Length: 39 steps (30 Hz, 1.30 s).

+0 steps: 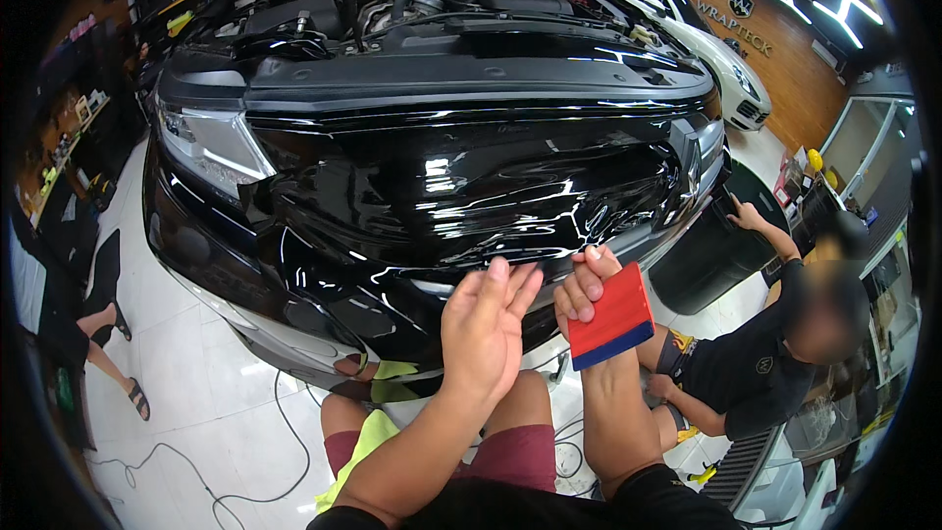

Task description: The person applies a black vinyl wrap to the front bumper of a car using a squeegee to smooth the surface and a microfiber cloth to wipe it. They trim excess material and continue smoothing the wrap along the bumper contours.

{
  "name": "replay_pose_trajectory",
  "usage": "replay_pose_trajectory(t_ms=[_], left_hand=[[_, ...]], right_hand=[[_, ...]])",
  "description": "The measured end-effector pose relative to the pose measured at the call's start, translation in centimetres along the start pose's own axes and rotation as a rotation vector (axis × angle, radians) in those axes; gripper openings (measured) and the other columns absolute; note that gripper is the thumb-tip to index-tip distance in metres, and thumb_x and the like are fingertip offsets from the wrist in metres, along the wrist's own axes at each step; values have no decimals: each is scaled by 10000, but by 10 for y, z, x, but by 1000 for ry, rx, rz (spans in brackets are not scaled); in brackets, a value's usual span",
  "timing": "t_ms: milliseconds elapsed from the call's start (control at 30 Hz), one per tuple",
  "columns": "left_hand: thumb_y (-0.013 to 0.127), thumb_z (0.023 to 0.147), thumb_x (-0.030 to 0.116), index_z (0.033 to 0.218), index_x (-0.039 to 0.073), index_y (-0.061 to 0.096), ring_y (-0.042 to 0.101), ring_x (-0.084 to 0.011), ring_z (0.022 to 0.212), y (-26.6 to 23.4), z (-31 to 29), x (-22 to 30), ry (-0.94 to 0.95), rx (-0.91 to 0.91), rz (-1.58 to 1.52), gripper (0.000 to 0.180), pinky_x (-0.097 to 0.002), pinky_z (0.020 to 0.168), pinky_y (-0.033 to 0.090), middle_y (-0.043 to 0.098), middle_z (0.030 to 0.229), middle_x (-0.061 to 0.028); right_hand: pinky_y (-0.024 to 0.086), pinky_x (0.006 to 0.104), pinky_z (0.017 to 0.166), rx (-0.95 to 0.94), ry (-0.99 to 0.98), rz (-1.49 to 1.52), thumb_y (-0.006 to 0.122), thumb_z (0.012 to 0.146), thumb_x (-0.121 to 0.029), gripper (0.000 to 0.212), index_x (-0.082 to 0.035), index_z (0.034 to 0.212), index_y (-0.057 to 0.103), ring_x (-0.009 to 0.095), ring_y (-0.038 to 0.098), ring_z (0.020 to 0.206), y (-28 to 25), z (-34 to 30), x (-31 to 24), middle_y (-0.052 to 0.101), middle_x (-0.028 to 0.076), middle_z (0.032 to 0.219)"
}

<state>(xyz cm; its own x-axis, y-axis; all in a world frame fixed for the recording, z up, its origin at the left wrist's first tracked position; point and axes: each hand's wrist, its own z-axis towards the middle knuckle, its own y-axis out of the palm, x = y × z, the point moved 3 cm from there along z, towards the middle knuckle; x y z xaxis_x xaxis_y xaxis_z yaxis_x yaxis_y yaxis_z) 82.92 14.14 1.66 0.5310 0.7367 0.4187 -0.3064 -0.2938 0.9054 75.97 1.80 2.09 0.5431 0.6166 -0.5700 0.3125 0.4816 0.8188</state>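
A loose, glossy black film [363, 182] covers the front of a black car, creased and rippled toward the right side. Close to its lower edge is my left hand [481, 334], fingers stretched out and holding nothing; whether the fingertips touch the film I cannot tell. My right hand [581, 296] is closed around a red squeegee [612, 312] with a dark blue edge. Its thumb and forefinger are near the film's lower right edge, and any film pinched there is too small to make out.
The car's hood is up over the engine [422, 5], beside a clear headlight [211, 147]. A co-worker [775, 363] sits at the right, one hand by a black bin [706, 250]. Cables [280, 432] lie on the tiled floor; a yellow-green cloth [363, 451] rests on my thigh.
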Motion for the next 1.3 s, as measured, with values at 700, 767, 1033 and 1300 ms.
replay_pose_trajectory(t_ms=[700, 767, 1033, 1300], left_hand=[[649, 1000, 223, 1044, 57, 627, 648, -224, 988, -5, 21, -4, -390, -55, -306, 173, -362, 910, 527, 686, 1024, -109], [651, 999, 222, 1029, 72, 625, 641, -213, 987, -4, 22, -12, -336, 26, -215, 155, -354, 898, 520, 680, 985, -90], [671, 990, 179, 882, 110, 596, 645, -187, 1010, -13, 22, -11, -159, 17, -106, 148, -353, 932, 499, 685, 1007, -62], [590, 1030, 214, 988, 47, 593, 622, -310, 1181, -11, 2, 6, -204, -37, -80, 172, -432, 1060, 472, 669, 1115, -169]], right_hand=[[455, 295, 581, -219, 115, -1042, 299, 1095, -474, 563, -11, 1210, 598, 152, 540, 549, -13, -109, 24, 562, 39, 660], [488, 324, 822, -491, 337, -1092, 337, 1108, -361, 453, -15, 1200, 614, 180, 605, 876, -21, -172, 47, 624, 85, 948], [491, 314, 910, -696, 837, -1186, 662, 1000, -302, 392, -42, 1282, 580, 115, 587, 1021, -19, -170, -29, 652, 42, 1066], [507, 447, 768, 83, -1218, -2040, 632, 927, -97, 172, -30, 1083, 657, 375, 629, 866, 17, 20, -119, 669, 163, 957]])
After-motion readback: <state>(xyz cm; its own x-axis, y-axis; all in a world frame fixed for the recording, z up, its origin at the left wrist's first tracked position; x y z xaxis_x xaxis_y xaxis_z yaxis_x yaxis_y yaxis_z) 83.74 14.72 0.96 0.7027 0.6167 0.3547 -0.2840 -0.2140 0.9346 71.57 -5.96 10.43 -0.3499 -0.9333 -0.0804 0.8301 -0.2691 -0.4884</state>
